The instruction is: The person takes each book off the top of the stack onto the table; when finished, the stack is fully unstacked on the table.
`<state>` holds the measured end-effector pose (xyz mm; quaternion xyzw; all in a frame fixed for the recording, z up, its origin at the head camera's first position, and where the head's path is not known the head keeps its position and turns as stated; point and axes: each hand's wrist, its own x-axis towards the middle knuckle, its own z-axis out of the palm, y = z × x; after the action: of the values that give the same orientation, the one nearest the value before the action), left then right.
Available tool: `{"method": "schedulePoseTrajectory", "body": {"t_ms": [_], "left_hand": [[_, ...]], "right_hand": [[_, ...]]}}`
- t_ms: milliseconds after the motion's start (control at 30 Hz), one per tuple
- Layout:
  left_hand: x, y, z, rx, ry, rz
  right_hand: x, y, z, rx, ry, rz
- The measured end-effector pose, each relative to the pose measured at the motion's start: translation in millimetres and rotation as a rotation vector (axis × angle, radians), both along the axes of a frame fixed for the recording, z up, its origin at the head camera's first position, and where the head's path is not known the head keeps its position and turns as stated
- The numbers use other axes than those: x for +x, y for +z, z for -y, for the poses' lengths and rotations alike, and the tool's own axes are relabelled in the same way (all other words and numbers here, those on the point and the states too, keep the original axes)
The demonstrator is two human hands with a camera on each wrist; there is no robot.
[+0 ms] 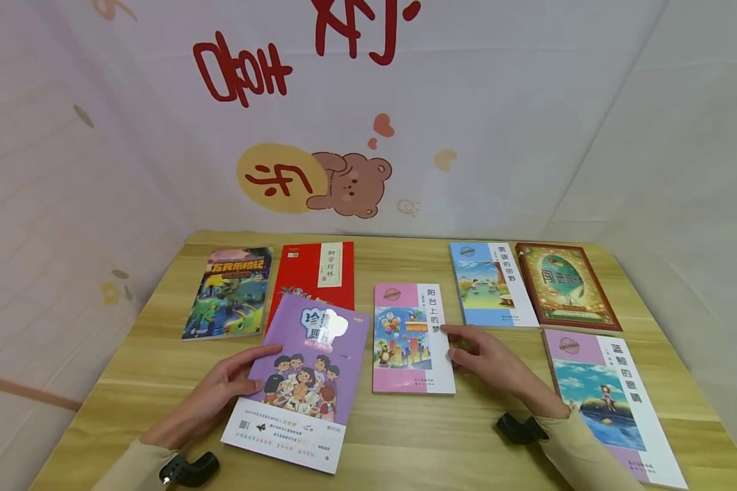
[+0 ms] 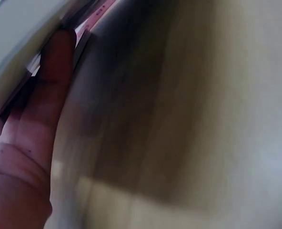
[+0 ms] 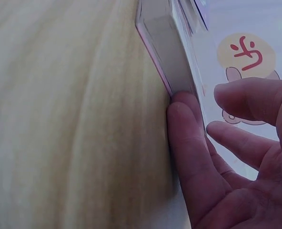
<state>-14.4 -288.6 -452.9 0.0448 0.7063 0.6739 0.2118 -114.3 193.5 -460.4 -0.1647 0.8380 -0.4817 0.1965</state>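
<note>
My left hand holds the left edge of a purple picture-covered book. The book is tilted, its top end overlapping a red book. In the left wrist view, one finger reaches under the thick page edge. My right hand is at the right edge of a pink-and-white book on the table. In the right wrist view, fingertips touch that book's edge, while the thumb stands apart from the cover.
A colourful dinosaur-covered book lies far left. At the back right are a blue-and-white book and a brown-framed green book. Another pink-and-white book lies beside my right forearm. A printed cloth hangs behind the wooden table.
</note>
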Motion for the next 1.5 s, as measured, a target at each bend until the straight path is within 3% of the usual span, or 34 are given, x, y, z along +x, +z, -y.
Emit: {"method": "schedulePoseTrajectory", "body": {"t_ms": [333, 433, 533, 733, 967, 1200, 1300, 1500], "left_hand": [[27.7, -4.7, 39.3, 0.004, 0.125, 0.083], [35.5, -8.7, 56.2, 0.01, 0.134, 0.094], [42.2, -12.6, 74.6, 0.052, 0.097, 0.096], [54.0, -12.0, 109.4, 0.193, 0.016, 0.166], [66.9, -11.1, 143.2, 0.199, -0.004, 0.233], [76.9, -12.5, 159.0, 0.244, -0.042, 0.301], [81.2, -12.6, 163.5, 0.147, -0.046, 0.288], [88.4, -5.1, 164.1, -0.355, 0.04, 0.085]], "right_hand": [[1.0, 2.5, -0.9, 0.031, -0.002, -0.013], [1.0, 1.9, -1.1, 0.004, 0.008, -0.008], [0.9, 1.3, -1.2, -0.031, -0.001, 0.023], [0.1, 0.2, -1.3, -0.061, -0.012, 0.066], [0.3, -0.3, -0.3, -0.094, 0.006, 0.069], [0.4, 0.0, 0.6, -0.087, 0.003, 0.07], [0.7, 0.4, 1.4, -0.088, 0.009, 0.073], [-0.3, 0.2, 1.1, -0.07, 0.011, 0.057]]}}
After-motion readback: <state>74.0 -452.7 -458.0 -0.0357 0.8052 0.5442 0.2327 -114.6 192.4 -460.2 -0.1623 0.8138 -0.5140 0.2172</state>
